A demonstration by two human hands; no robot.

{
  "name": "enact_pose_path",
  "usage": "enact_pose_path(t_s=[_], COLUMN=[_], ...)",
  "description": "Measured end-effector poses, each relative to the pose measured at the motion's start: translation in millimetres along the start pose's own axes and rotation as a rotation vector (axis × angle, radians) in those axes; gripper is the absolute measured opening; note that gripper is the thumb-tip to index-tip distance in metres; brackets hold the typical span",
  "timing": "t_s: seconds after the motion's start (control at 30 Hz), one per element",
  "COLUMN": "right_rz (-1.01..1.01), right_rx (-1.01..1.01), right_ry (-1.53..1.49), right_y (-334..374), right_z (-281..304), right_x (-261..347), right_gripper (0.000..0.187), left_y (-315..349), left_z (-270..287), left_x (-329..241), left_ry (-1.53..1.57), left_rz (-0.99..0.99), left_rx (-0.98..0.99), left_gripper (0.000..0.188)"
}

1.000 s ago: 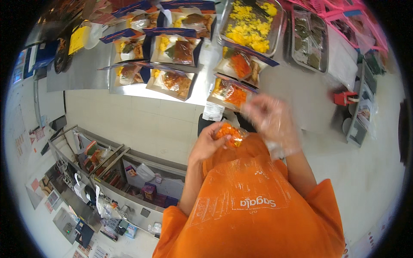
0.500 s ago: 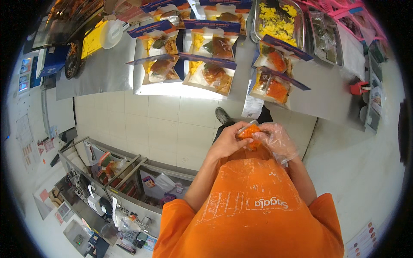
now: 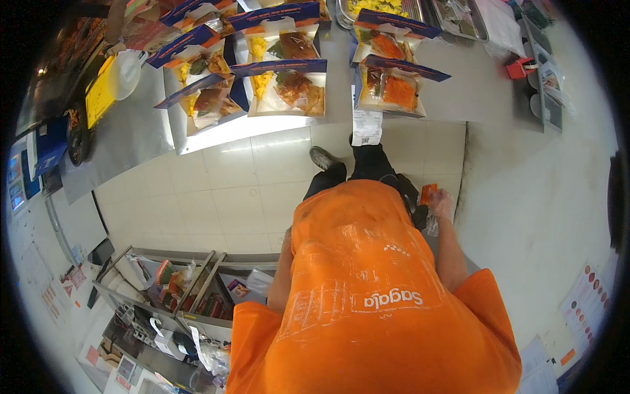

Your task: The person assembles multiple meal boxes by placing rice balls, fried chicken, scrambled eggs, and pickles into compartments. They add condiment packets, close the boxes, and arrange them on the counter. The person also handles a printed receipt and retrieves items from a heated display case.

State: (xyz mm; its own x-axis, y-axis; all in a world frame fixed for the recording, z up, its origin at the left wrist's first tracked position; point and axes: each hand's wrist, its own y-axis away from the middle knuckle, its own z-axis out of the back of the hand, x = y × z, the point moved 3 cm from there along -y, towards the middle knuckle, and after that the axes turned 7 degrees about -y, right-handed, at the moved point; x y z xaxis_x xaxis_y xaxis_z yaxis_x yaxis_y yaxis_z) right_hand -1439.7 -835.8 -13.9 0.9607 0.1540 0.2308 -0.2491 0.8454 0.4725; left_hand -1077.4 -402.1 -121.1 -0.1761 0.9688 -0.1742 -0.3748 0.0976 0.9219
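In my right hand [image 3: 441, 203], which wears a clear plastic glove, is a small orange packet [image 3: 428, 193], held low beside my right hip. The fingers are closed round its edge. My left forearm [image 3: 281, 276] hangs at my left side, and the fingers of that hand are hidden behind my orange shirt [image 3: 367, 262]. Ahead on the metal counter stand several open meal boxes with dark blue lids, among them a front middle box [image 3: 289, 92] with yellow food, white rice and meat. The front right box [image 3: 392, 90] has a flat orange packet in it.
A paper slip [image 3: 367, 127] hangs from the counter's front edge [image 3: 453, 98]. Behind the boxes is a metal tray [image 3: 420, 10] of yellow food. A yellow board [image 3: 100, 98] and a round dark pan [image 3: 77, 136] are at the left. Lower left is an open drawer unit [image 3: 197, 262].
My hands have parted from in front of my body. The right has gone down to my right side with the orange packet, the left to my left side. The view has shifted towards the counter's front.
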Motion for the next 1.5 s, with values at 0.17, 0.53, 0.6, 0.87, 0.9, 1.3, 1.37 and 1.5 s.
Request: enact_pose_path(t_s=[0.17, 0.53, 0.6, 0.87, 0.9, 1.3, 1.37, 1.5], right_rz=[-0.126, 0.012, 0.057, 0.023, -0.056, 0.203, 0.21, -0.153], right_rx=[0.13, -0.078, -0.14, -0.326, -0.269, 0.078, 0.095, -0.02], right_ry=[0.109, -0.536, -0.51, -0.457, -0.46, 0.187, 0.134, -0.385], right_y=[18.5, -39.1, -39.8, -24.9, -19.0, -10.3, -10.6, -5.1], right_z=[-35.6, 18.0, 21.7, -18.1, -2.3, -51.6, -46.8, -38.0], right_x=[-18.5, 88.7, 97.8, 55.2, 71.9, 16.6, 22.4, 33.8], right_gripper=[0.042, 0.034, 0.029, 0.015, 0.015, 0.029, 0.035, 0.04], left_y=[18.5, 23.9, 13.7, 26.7, 26.4, 43.7, 30.9, 8.7], left_z=[-4.3, 31.4, 21.1, 86.8, 86.1, 44.5, 49.7, 51.6], left_x=[-45.6, -109.4, -94.7, -149.1, -150.0, -85.4, -66.7, -44.1], left_ry=[0.42, 0.286, 0.016, 0.238, 0.36, 0.126, -0.132, 0.245], left_rz=[0.031, -0.197, -0.29, -0.217, -0.214, 0.018, -0.12, -0.049], left_rx=[0.171, 0.412, 0.268, 0.26, 0.206, 0.472, 0.37, 0.068], left_gripper=[0.048, 0.066, 0.067, 0.052, 0.052, 0.05, 0.048, 0.04])
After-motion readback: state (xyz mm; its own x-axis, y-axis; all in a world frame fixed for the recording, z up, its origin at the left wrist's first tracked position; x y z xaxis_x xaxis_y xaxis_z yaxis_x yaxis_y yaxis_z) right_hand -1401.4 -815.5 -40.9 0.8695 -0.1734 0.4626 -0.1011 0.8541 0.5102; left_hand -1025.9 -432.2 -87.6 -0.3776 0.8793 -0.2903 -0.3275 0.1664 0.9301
